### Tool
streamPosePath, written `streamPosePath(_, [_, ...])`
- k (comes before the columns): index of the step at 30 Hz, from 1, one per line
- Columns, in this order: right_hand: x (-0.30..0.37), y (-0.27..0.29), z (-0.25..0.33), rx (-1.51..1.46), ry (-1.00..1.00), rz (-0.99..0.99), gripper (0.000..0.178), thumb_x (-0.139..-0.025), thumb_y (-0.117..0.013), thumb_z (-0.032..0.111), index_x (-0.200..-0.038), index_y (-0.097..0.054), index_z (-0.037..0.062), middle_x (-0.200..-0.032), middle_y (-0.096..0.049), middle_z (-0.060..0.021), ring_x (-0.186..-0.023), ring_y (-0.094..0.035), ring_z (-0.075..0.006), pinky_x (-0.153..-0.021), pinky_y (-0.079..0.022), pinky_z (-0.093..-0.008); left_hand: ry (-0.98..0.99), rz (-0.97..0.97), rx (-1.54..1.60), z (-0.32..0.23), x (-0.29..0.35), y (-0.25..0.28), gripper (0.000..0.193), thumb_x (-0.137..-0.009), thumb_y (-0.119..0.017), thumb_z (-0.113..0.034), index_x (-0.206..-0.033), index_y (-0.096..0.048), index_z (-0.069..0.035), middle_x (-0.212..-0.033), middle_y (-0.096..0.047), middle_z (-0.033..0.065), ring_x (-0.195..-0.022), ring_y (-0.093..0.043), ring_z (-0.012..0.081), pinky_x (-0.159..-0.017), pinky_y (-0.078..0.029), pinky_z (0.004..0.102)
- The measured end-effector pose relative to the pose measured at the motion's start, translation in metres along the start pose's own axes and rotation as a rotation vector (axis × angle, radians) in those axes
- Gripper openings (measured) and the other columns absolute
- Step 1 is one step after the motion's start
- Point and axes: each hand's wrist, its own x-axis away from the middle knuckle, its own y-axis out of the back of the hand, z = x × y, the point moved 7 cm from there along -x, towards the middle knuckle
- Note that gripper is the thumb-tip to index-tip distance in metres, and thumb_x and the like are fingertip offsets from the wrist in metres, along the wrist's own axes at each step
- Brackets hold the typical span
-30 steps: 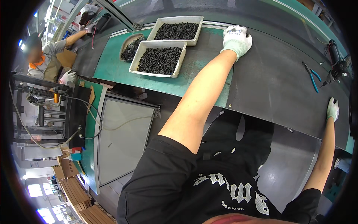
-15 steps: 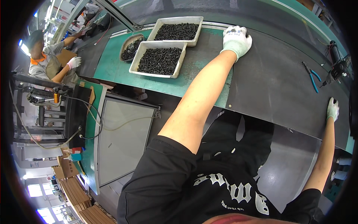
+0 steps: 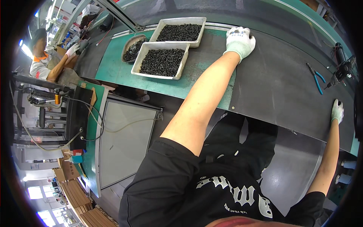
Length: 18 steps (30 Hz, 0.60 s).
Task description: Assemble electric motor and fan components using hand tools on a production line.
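My left hand [image 3: 240,43], in a white and pale green work glove, rests near the far side of the dark mat [image 3: 272,87]. Its fingers are curled under, and the palm side is hidden. To its left stands a pale tray [image 3: 183,76] full of small black parts [image 3: 160,62]. Far to the right, my right hand [image 3: 337,111] wears a similar glove and lies on the mat near its front edge. Its fingers look bent, with their inner side out of sight. Beyond it lie blue-handled pliers [image 3: 317,79] and a dark power tool [image 3: 340,73].
A second pale tray [image 3: 204,22] of black parts stands behind the first, with a small bowl [image 3: 124,56] beside them. A co-worker [image 3: 45,66] sits at the far left. A metal post [image 3: 119,15] rises behind the trays. Equipment with hoses [image 3: 75,113] occupies the left side.
The co-worker's gloved hand has moved up and away toward a dark object on their bench, and their body has shifted. Both my hands have stayed in place.
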Motion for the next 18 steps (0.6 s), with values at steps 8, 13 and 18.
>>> streamPosePath(8, [0.004, 0.003, 0.003, -0.010, -0.004, -0.004, 0.075, -0.090, -0.040, 0.063, -0.146, -0.046, 0.0125, -0.142, -0.052, -0.0212, -0.130, -0.050, -0.0385, -0.108, -0.039, -0.0478, -0.007, -0.028, -0.006, 0.001, 0.001, 0.000, 0.036, -0.090, -0.054, -0.034, -0.105, -0.071, -0.007, -0.111, -0.068, 0.0172, -0.113, -0.059, 0.0336, -0.102, -0.043, 0.0435])
streamPosePath(13, [0.007, 0.008, 0.005, -0.018, 0.005, -0.024, 0.076, -0.090, -0.040, 0.062, -0.146, -0.046, 0.0099, -0.140, -0.054, -0.0225, -0.129, -0.051, -0.0403, -0.108, -0.039, -0.0485, -0.002, -0.008, 0.002, 0.000, 0.000, 0.001, 0.036, -0.090, -0.055, -0.035, -0.106, -0.071, -0.007, -0.112, -0.067, 0.0171, -0.113, -0.059, 0.0333, -0.102, -0.043, 0.0436])
streamPosePath(18, [0.009, 0.010, 0.006, -0.011, 0.015, -0.023, 0.076, -0.091, -0.039, 0.062, -0.146, -0.046, 0.0091, -0.140, -0.054, -0.0228, -0.129, -0.051, -0.0403, -0.108, -0.040, -0.0486, 0.004, 0.001, 0.006, 0.000, 0.000, 0.001, 0.036, -0.089, -0.055, -0.035, -0.106, -0.071, -0.006, -0.112, -0.067, 0.0171, -0.113, -0.059, 0.0334, -0.102, -0.043, 0.0438])
